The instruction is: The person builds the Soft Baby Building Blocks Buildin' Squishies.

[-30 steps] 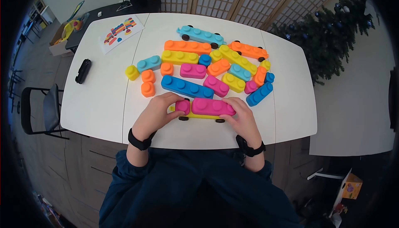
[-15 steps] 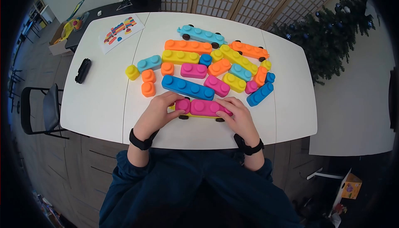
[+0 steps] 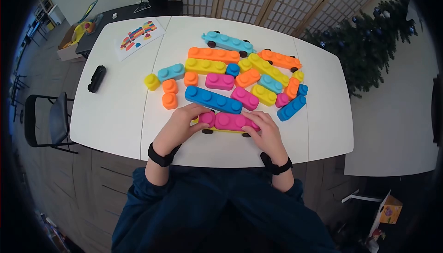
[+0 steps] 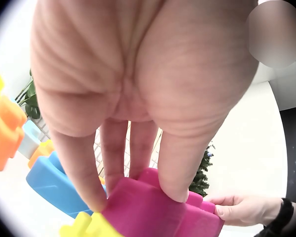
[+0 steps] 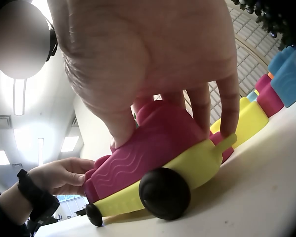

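A yellow wheeled base point(image 5: 197, 165) with black wheels point(image 5: 165, 192) stands on the table near its front edge. On its left end sits a small pink block point(image 3: 207, 119), pinched between the thumb and fingers of my left hand point(image 3: 177, 126). Right beside it, along the same base, lies a longer pink block point(image 3: 230, 121). My right hand point(image 3: 268, 133) grips this longer block near its right end, thumb on the near side and fingers on the far side. A long blue block point(image 3: 213, 100) lies just beyond the base.
Several loose coloured blocks spread across the middle of the white table point(image 3: 113, 124). Behind them stand a light-blue wheeled base point(image 3: 228, 42) and an orange one point(image 3: 279, 59). A printed picture sheet point(image 3: 140, 37) lies at the back left, with a black object point(image 3: 97, 78) nearer.
My right hand has moved left with the longer pink block, bringing it up against the small one and closing a narrow gap. My left hand keeps its hold. The head view has shifted slightly.
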